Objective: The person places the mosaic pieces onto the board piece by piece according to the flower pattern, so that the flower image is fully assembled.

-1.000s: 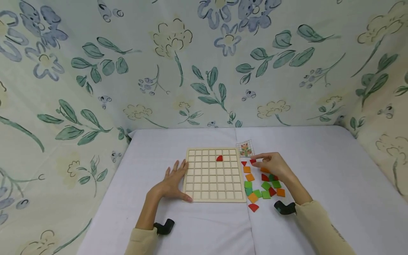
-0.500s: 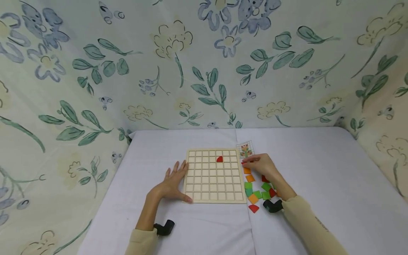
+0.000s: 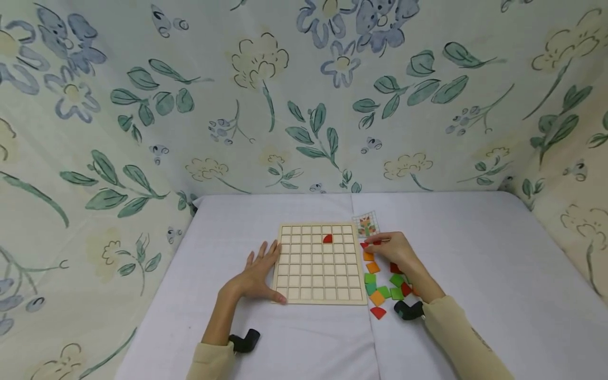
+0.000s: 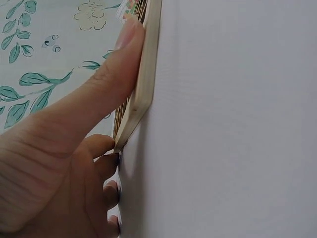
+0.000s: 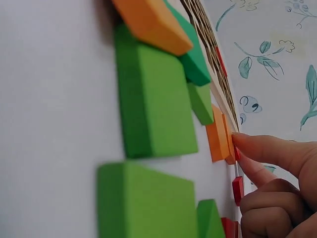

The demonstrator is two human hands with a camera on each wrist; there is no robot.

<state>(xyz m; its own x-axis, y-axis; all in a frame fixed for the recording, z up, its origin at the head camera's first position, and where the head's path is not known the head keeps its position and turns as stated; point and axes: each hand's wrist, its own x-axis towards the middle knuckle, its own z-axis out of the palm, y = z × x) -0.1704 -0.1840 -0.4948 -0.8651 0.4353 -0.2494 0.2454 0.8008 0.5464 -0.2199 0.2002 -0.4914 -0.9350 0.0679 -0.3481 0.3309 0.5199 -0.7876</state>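
Observation:
My left hand (image 3: 256, 273) rests spread against the wooden grid board (image 3: 302, 259), fingers along its left side and thumb at the near left corner. In the left wrist view the thumb (image 4: 106, 74) lies along the board's edge. A red quarter-round piece (image 3: 328, 239) sits in one cell of an upper row. Right of the board, my right hand (image 3: 398, 249) pinches a small red piece (image 5: 237, 154) between thumb and index finger, its other fingers curled. An orange square (image 3: 368, 256) lies just below the fingertips. Another red piece (image 5: 238, 190) lies beside the hand, partly covered in the head view.
A pattern card (image 3: 366, 224) lies by the board's upper right corner. Several green, orange and red pieces are scattered right of the board, including an orange square (image 3: 377, 298) and a red quarter-round (image 3: 378, 313). White cloth (image 3: 304, 338) covers the table; a floral curtain hangs behind.
My right hand has moved left from one red piece to the red piece nearer the board, and its fingers now close on it. My left hand stays at the board.

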